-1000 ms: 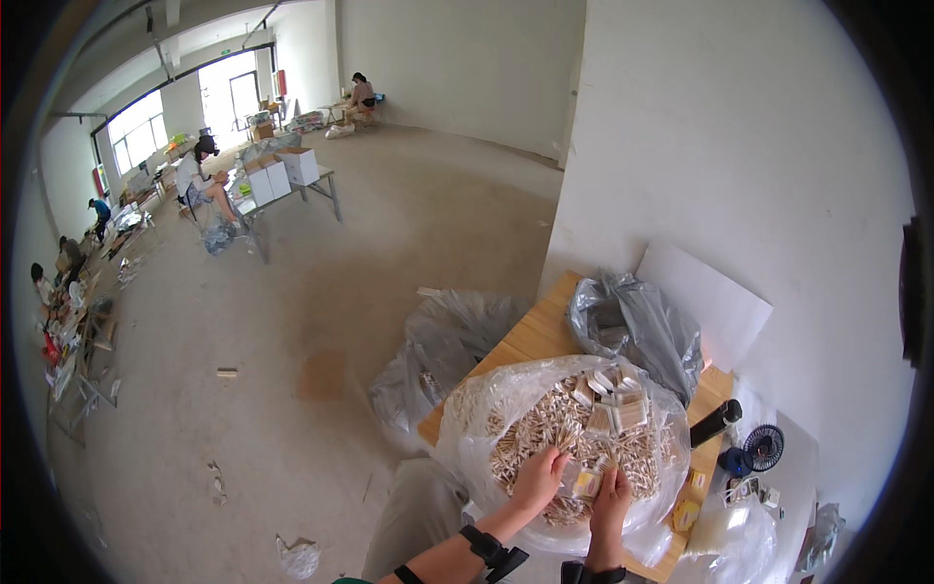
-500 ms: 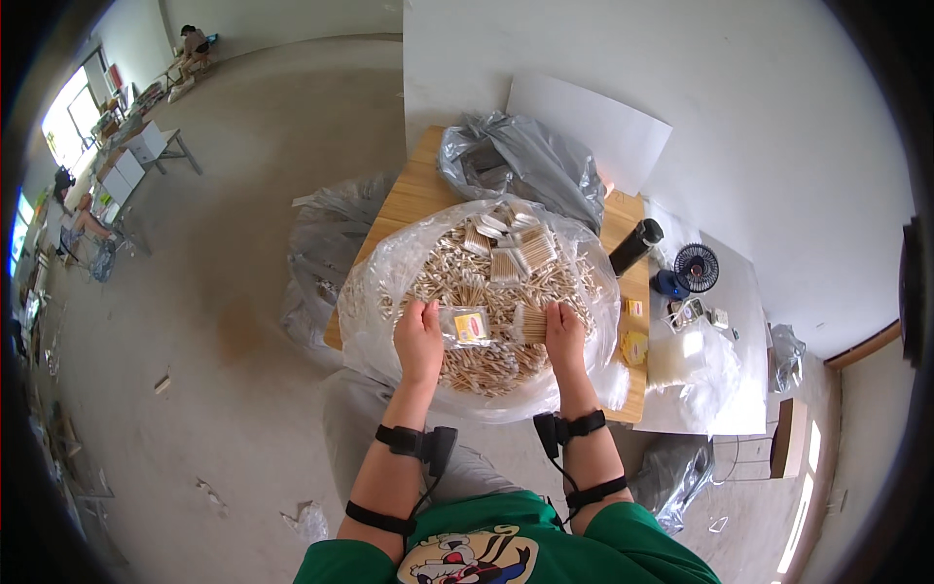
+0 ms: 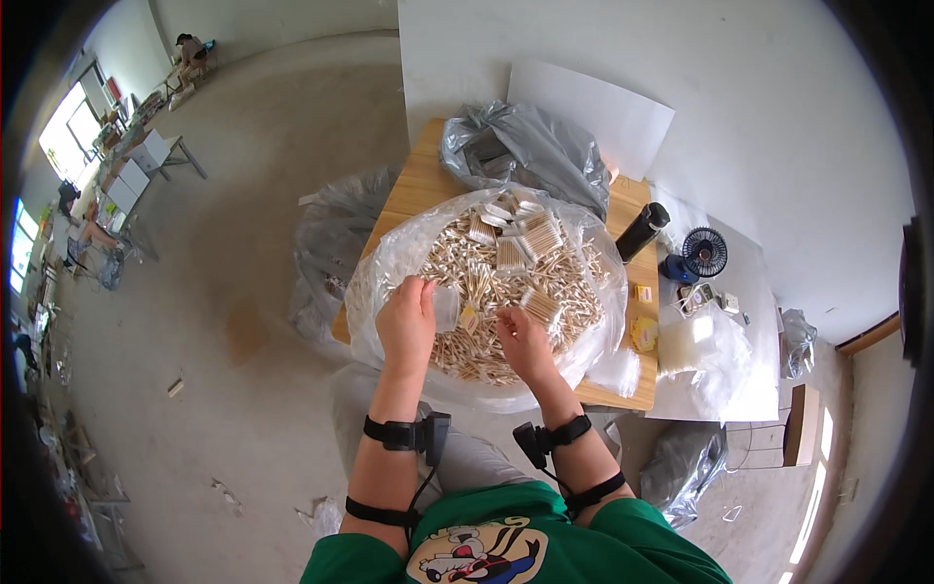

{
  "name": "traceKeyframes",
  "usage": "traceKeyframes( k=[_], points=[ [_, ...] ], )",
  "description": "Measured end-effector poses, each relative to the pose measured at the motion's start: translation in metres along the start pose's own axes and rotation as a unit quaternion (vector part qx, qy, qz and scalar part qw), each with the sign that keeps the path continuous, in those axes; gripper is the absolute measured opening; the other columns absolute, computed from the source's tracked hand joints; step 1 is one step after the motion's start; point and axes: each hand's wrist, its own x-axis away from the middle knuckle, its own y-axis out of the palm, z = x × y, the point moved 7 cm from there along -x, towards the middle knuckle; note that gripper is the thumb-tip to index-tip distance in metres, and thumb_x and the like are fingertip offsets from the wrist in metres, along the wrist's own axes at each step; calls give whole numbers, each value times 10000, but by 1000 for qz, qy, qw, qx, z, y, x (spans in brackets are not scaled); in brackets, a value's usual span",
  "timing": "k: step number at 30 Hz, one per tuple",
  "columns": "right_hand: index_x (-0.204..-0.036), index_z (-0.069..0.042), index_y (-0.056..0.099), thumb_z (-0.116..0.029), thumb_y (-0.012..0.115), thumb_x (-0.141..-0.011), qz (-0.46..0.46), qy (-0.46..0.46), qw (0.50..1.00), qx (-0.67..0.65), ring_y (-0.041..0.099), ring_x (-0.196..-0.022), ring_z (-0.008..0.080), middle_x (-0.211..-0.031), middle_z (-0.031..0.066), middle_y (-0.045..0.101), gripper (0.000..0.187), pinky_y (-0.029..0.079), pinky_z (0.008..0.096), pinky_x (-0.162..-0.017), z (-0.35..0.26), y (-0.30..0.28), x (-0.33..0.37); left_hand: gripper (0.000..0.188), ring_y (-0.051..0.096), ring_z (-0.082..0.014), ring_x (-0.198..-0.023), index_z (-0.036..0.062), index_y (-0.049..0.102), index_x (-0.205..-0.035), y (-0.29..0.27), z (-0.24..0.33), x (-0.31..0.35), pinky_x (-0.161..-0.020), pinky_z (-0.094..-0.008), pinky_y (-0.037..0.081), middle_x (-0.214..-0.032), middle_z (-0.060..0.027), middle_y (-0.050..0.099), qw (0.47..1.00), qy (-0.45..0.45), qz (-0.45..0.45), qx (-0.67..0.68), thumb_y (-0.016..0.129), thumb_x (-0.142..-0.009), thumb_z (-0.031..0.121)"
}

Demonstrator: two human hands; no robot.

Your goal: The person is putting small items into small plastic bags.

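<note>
A person in a green shirt [image 3: 525,526] with a cartoon print leans toward a large, round, clear plastic bag [image 3: 365,297] full of loose white-tipped wooden cotton swabs [image 3: 467,355]. Over the bag's left half, the left hand [image 3: 407,316] pinches a small clear plastic sachet [image 3: 447,310] between thumb and fingers; the sachet reaches rightward from that grip, its longer axis seemingly running toward the bag's far rim. A small yellow card [image 3: 469,319] sits tilted at its right side, whether inside or behind I cannot tell. Right of the bag's middle, the right hand [image 3: 522,341] has its fingertips drawn together; whether they pinch anything cannot be told. Just beyond them lies a flat bundle of parallel swabs [image 3: 541,305], its sticks apparently slanting toward the bag's near right edge. More bundles [image 3: 511,255] lie on the heap near the bag's far rim, the closest with sticks pointing toward that rim. The bag rests on a light wooden table [image 3: 418,165]. Right of the bag are yellow cards [image 3: 643,333], a black cylindrical bottle [image 3: 642,232] and a round-headed blue-and-black fan [image 3: 702,255]. Beyond the bag slumps a grey plastic sack [image 3: 569,156], its contents unclear. Far off to the bag's left stand white cardboard boxes [image 3: 122,190] and, farther, a seated co-worker [image 3: 192,54].
</note>
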Motion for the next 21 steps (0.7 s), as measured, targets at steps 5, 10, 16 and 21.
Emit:
traceKeyframes(
  k=[5, 10, 16, 21],
  points=[
    [-1038, -7, 556, -173, 617, -798, -37, -50, 994, 95, 588, -884, 379, -978, 210, 594, 297, 472, 444, -758, -4, 29, -11, 189, 583, -328, -619, 60, 522, -771, -14, -16, -4, -532, -411, 440, -701, -121, 602, 999, -52, 11, -7, 574, -882, 204],
    [-981, -5, 571, -238, 631, -784, -49, -17, 978, 203, 590, -879, 339, -868, 157, 599, 311, 473, 436, -761, -12, 48, -15, 189, 582, -328, -639, 53, 533, -772, -29, -26, 1, -545, -410, 439, -707, -132, 598, 996, -72, 46, 18, 571, -886, 200],
    [-881, 8, 567, -154, 660, -758, -47, -19, 994, 99, 588, -822, 371, -826, 183, 597, 224, 485, 405, -780, -25, 22, -17, 153, 580, -275, -605, 35, 570, -822, -29, -33, 11, -555, -369, 443, -700, -143, 595, 990, -109, 44, 74, 564, -895, 169],
    [-938, 21, 596, -71, 627, -848, -25, 108, 905, -410, 628, -749, 175, -869, 98, 649, 132, 508, 265, -673, -1, -31, 8, 147, 532, -194, -541, 22, 565, -829, -33, -25, 15, -548, -310, 426, -656, -107, 592, 981, -117, 60, 143, 566, -899, 151]
  ],
)
